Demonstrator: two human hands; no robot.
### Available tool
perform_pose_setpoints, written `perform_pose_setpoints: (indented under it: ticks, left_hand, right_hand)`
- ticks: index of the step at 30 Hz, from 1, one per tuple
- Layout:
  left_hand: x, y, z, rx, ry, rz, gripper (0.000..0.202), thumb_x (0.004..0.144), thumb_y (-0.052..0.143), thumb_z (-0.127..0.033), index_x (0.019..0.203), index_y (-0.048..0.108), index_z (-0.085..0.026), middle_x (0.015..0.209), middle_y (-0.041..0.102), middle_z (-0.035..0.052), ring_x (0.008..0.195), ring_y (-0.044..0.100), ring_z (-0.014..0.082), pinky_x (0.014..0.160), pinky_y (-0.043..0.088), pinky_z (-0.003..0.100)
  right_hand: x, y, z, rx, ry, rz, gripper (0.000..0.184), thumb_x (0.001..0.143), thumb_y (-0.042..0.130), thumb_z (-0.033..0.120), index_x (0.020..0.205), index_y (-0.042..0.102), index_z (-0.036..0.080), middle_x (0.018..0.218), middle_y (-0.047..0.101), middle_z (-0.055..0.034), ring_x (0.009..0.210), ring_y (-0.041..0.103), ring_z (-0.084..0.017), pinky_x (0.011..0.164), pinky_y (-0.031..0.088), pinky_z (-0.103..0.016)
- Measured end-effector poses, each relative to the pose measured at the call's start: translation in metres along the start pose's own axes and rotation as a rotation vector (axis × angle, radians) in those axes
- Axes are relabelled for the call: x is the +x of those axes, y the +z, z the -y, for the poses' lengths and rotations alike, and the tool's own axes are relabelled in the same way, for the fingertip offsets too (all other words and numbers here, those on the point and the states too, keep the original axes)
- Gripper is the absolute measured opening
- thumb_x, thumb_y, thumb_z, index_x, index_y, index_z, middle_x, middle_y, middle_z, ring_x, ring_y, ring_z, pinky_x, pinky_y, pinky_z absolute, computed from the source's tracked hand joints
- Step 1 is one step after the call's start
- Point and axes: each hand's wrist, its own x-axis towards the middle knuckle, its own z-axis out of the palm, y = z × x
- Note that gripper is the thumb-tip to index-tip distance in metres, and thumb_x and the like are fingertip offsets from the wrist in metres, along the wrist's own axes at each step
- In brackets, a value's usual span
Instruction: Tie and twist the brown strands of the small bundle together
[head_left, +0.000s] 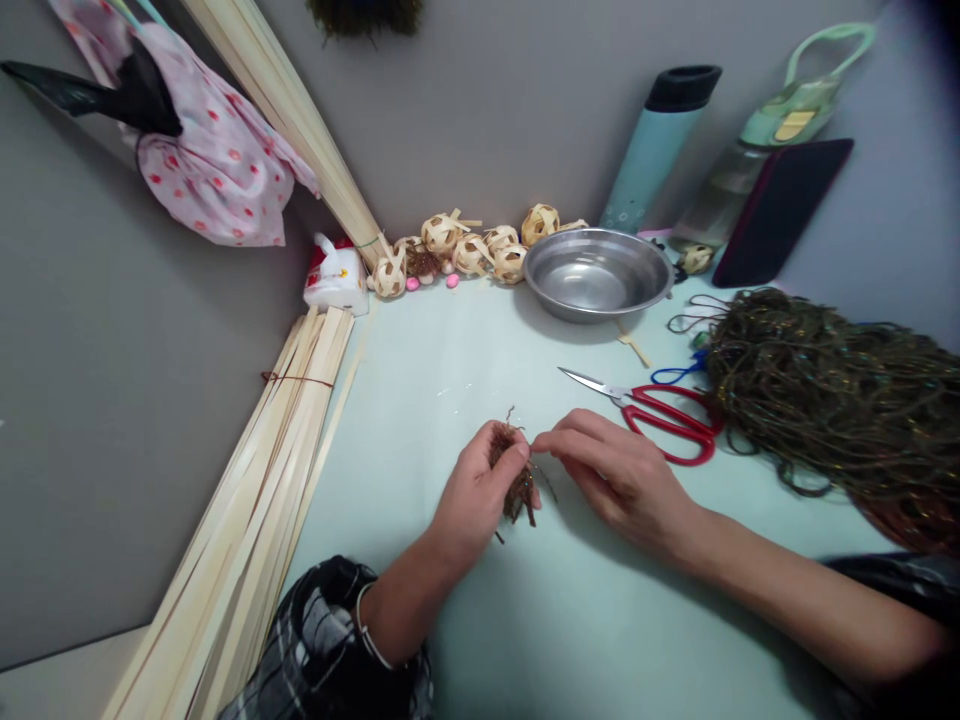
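Your left hand (pixel 480 490) curled closed with thumb on top, your right hand (pixel 619 475) palm down, fingertips pinched beside it, both forearms angled inward

Red-handled scissors (pixel 664 418) at centre right; dark olive cord heap (pixel 832 395) with glinting flecks at right. Pink cloth (pixel 217 160) with red dots, upper left. Pale tan woven balls (pixel 472 250), silver bowl (pixel 598 272), teal bottle (pixel 656 140), black-and-white plaid sleeve (pixel 322 650) at bottom.

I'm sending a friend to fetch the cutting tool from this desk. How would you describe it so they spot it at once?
Start at the steel bowl by the back wall and come toward the right hand. The scissors lie flat on the pale table between that hand and the heap of dark cord. Their bright red handles set them apart.
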Motion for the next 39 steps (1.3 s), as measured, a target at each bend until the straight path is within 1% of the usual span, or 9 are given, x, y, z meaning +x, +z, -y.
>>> perform_pose_setpoints:
  ticks: [5, 10, 13, 18, 22, 26, 30, 35, 39]
  left_hand:
    - [0.001, 0.0, 0.001, 0.004, -0.008, -0.012, 0.025, 0.09, 0.057, -0.041, 0.09, 0.047, -0.019, 0.077, 0.049, -0.0052, 0.053, 0.057, 0.0061, 0.053, 0.04, 0.022]
    - [0.0, -0.002, 0.001, -0.013, -0.007, -0.028, 0.024, 0.09, 0.057, -0.04, 0.09, 0.047, -0.018, 0.082, 0.05, -0.0042, 0.054, 0.058, 0.0062, 0.054, 0.041, 0.022]
    - [0.0, -0.001, -0.001, -0.005, -0.012, -0.022, 0.025, 0.09, 0.058, -0.041, 0.09, 0.047, -0.018, 0.082, 0.051, -0.0038, 0.055, 0.059, 0.0062, 0.054, 0.041, 0.021]
    - [-0.001, 0.0, -0.003, 0.035, -0.009, 0.023, 0.027, 0.089, 0.058, -0.043, 0.089, 0.046, -0.019, 0.077, 0.051, -0.0044, 0.053, 0.057, 0.0069, 0.052, 0.04, 0.021]
    - [-0.002, 0.001, -0.002, 0.073, -0.011, 0.048, 0.027, 0.089, 0.057, -0.044, 0.088, 0.046, -0.019, 0.071, 0.052, -0.0044, 0.052, 0.056, 0.0078, 0.049, 0.039, 0.021]
    - [-0.002, 0.0, -0.002, 0.078, -0.007, 0.018, 0.027, 0.087, 0.059, -0.043, 0.091, 0.047, -0.019, 0.072, 0.055, -0.003, 0.053, 0.055, 0.008, 0.051, 0.041, 0.021]
    - [0.0, -0.001, -0.001, 0.082, 0.035, 0.009, 0.025, 0.088, 0.06, -0.041, 0.091, 0.051, -0.018, 0.076, 0.056, -0.001, 0.057, 0.054, 0.008, 0.055, 0.044, 0.022]
    - [0.001, -0.004, 0.002, 0.07, 0.082, 0.01, 0.022, 0.089, 0.06, -0.04, 0.09, 0.053, -0.018, 0.09, 0.055, 0.0021, 0.066, 0.053, 0.0083, 0.06, 0.045, 0.022]
    - [0.001, -0.003, 0.001, 0.029, 0.056, -0.009, 0.022, 0.089, 0.059, -0.04, 0.09, 0.051, -0.02, 0.087, 0.056, 0.0004, 0.063, 0.05, 0.0071, 0.058, 0.042, 0.02]
  right_hand:
    - [0.0, 0.002, 0.0, -0.358, -0.117, 0.005, 0.028, 0.094, 0.041, 0.006, 0.098, 0.066, 0.016, 0.081, 0.063, -0.0074, 0.072, 0.054, -0.017, 0.064, 0.039, -0.028]
    - [0.0, 0.003, -0.011, -0.538, 0.044, 0.117, 0.026, 0.091, 0.041, 0.008, 0.089, 0.066, 0.014, 0.073, 0.059, -0.0068, 0.066, 0.053, -0.018, 0.058, 0.033, -0.03]
    - [0.002, -0.001, -0.015, -0.341, 0.223, 0.124, 0.024, 0.097, 0.041, 0.018, 0.098, 0.065, 0.015, 0.081, 0.062, -0.0071, 0.07, 0.056, -0.018, 0.059, 0.036, -0.028]
    - [0.012, -0.008, -0.003, 0.36, 0.4, 0.156, 0.028, 0.101, 0.044, 0.037, 0.094, 0.063, 0.018, 0.092, 0.064, -0.0065, 0.085, 0.061, -0.018, 0.076, 0.048, -0.029]
    - [0.014, -0.005, 0.001, 0.714, 0.524, 0.233, 0.031, 0.096, 0.053, 0.045, 0.087, 0.059, 0.016, 0.08, 0.064, -0.0042, 0.075, 0.06, -0.016, 0.069, 0.047, -0.028]
    - [0.012, 0.001, -0.002, 0.803, 0.622, 0.213, 0.034, 0.087, 0.064, 0.049, 0.08, 0.059, 0.015, 0.07, 0.059, -0.0012, 0.065, 0.054, -0.013, 0.061, 0.043, -0.025]
    - [0.011, 0.002, -0.003, 0.823, 0.671, 0.257, 0.03, 0.083, 0.068, 0.043, 0.08, 0.058, 0.016, 0.068, 0.058, 0.0, 0.062, 0.051, -0.012, 0.057, 0.039, -0.024]
    - [0.012, 0.001, -0.004, 0.781, 0.623, 0.185, 0.021, 0.085, 0.064, 0.036, 0.079, 0.057, 0.016, 0.067, 0.055, 0.001, 0.06, 0.048, -0.01, 0.055, 0.036, -0.023]
    - [0.013, 0.0, -0.005, 0.73, 0.602, 0.136, 0.018, 0.087, 0.059, 0.033, 0.078, 0.058, 0.017, 0.065, 0.055, 0.0007, 0.059, 0.049, -0.011, 0.055, 0.038, -0.023]
